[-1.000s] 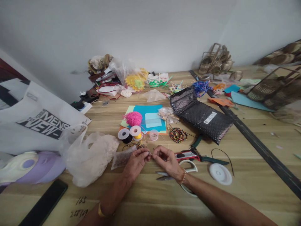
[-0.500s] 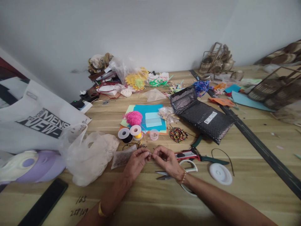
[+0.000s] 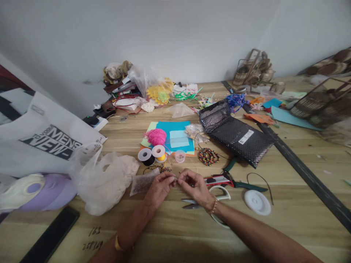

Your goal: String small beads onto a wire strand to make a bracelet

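My left hand (image 3: 160,188) and my right hand (image 3: 195,185) meet above the wooden table, fingertips pinched close together. Between them is something tiny and thin, too small to name. Beside my left hand lies a clear packet of small dark pieces (image 3: 141,183). Under my right wrist are scissors with white handles (image 3: 226,192), their blades poking out to the left. A red box cutter (image 3: 215,180) lies just right of my right hand. Beyond my fingers are a small round clear container (image 3: 180,156), a black thread spool (image 3: 147,157) and a coil of multicoloured beads (image 3: 208,156).
Pink yarn (image 3: 156,137) sits on blue sheets (image 3: 178,127). To the right are a black bubble mailer (image 3: 236,133), dark green-handled pliers (image 3: 251,185) and a white spool (image 3: 257,202). A plastic bag (image 3: 105,182) and a phone (image 3: 52,233) lie left.
Almost nothing differs. Both hands keep the same pinched pose at the same spot, and the view has shifted very slightly.
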The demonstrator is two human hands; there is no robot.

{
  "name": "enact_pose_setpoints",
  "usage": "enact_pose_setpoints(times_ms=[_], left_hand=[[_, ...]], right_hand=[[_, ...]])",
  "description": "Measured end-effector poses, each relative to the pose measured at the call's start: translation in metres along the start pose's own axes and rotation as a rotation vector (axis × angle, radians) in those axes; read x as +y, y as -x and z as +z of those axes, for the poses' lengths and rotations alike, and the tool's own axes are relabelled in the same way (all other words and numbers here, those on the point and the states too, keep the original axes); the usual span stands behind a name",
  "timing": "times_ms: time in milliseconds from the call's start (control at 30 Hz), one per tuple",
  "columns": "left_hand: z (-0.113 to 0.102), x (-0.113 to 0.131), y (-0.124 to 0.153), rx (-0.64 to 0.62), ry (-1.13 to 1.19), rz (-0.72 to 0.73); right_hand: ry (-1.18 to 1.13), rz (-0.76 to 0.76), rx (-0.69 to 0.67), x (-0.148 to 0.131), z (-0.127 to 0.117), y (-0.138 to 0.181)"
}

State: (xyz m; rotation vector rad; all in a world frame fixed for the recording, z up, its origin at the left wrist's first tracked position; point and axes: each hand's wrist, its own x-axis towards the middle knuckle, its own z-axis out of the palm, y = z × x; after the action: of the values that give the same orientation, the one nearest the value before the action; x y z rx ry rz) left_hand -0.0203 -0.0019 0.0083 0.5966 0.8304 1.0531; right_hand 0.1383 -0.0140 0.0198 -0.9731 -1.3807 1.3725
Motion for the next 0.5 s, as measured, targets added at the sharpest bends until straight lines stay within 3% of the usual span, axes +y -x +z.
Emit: enact_pose_setpoints(times_ms=[500], left_hand=[[0.0000,-0.0007,0.0011,-0.006,-0.025,0.003]], right_hand=[[0.009,0.001,0.004,0.0002,0.0004,-0.0007]])
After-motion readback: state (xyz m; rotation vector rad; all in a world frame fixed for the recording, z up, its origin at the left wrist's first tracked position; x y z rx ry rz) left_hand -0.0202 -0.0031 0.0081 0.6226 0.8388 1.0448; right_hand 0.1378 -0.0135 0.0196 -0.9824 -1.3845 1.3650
